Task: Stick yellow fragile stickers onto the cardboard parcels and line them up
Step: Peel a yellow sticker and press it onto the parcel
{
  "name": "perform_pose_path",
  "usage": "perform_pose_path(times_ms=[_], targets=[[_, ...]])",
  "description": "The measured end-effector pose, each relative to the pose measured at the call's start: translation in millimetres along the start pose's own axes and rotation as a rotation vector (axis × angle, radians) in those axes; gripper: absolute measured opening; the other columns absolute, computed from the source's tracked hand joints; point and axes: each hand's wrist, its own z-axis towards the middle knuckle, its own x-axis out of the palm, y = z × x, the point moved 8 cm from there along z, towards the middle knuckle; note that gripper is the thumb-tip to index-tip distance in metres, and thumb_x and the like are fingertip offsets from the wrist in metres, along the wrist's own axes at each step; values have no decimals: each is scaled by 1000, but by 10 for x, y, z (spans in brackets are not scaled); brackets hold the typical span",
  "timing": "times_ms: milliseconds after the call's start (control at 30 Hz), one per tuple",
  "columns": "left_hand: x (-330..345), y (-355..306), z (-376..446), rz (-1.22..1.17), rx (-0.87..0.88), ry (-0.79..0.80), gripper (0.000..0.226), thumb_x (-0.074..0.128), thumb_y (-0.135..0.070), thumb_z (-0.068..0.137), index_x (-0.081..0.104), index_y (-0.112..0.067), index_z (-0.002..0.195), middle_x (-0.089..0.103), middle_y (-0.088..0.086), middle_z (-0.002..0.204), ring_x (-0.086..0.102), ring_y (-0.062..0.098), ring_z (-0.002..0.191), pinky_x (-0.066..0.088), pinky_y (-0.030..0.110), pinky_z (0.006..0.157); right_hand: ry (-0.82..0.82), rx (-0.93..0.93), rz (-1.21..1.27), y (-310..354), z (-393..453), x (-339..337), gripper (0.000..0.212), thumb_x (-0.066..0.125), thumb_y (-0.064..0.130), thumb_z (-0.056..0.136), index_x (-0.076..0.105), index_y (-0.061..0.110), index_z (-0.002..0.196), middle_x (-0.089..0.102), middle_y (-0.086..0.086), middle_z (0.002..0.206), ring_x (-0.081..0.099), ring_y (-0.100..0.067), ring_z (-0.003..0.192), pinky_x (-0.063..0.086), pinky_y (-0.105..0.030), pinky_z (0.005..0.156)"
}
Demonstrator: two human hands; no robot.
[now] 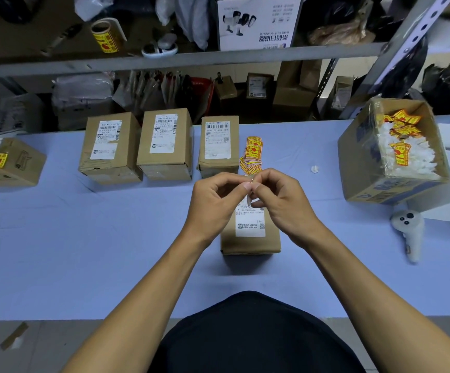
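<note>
Lying flat on the blue table (83,265), the near parcel (250,238) is seen with its long axis running away from the viewer, its white label facing up. Three more parcels (164,144) are lined up side by side along the far edge, labels up, and a fifth parcel (11,162) bearing a yellow sticker is set apart at the far left. Loose fragile stickers (252,152) are piled just beside the rightmost of the three. Open cloth is left to the near left. An open carton (390,152) of stickers and backings is placed at the right. Above the near parcel, a small sticker (250,196) is pinched between the fingertips of the left hand (218,200) and right hand (283,203), both curled together.
</note>
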Motion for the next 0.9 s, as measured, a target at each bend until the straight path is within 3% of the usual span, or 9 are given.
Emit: perform_pose_path(times_ms=[200,300,400,600,733,900], targets=[[25,161,51,-37,-149,-31,16,64,-4,90,74,-12,81,73,0,79,66,11,78,54,26,75,-21,32,-26,-101,40,-19,14,55,6,95,58,5,81,62,-15,81,59,-17,78,57,-34,75],[81,424,70,-234,-375,-115,22,57,-4,93,67,-12,75,69,4,79,64,18,80,53,36,81,-82,121,-26,-298,82,-136,18,48,2,93,57,9,78,60,-8,79,59,-11,73,56,-34,75],[80,621,65,-406,-519,-176,18,54,-6,96,64,-9,81,70,8,83,66,23,82,53,37,83,-139,212,-45,-491,99,-251,19,46,6,94,57,8,79,59,-2,74,58,-9,69,56,-32,73],[90,823,48,-506,-614,-261,11,56,-7,97,64,-5,89,73,10,86,71,22,82,58,35,78,-193,335,-88,-825,60,-549,21,46,11,95,59,6,80,62,-4,79,61,-15,75,56,-33,77],[123,933,33,-478,-643,-279,11,56,-8,97,66,-3,96,75,11,90,72,25,87,57,39,86,-232,380,-101,-1014,7,-762,21,47,10,94,59,5,78,61,-4,78,61,-15,74,55,-30,74],[232,974,1,-439,-651,-304,12,56,-8,96,67,-5,93,76,6,84,72,19,78,59,35,81,-234,487,-137,-1405,-47,-973,18,50,14,90,53,7,74,56,-6,77,59,-17,70,53,-34,71]])
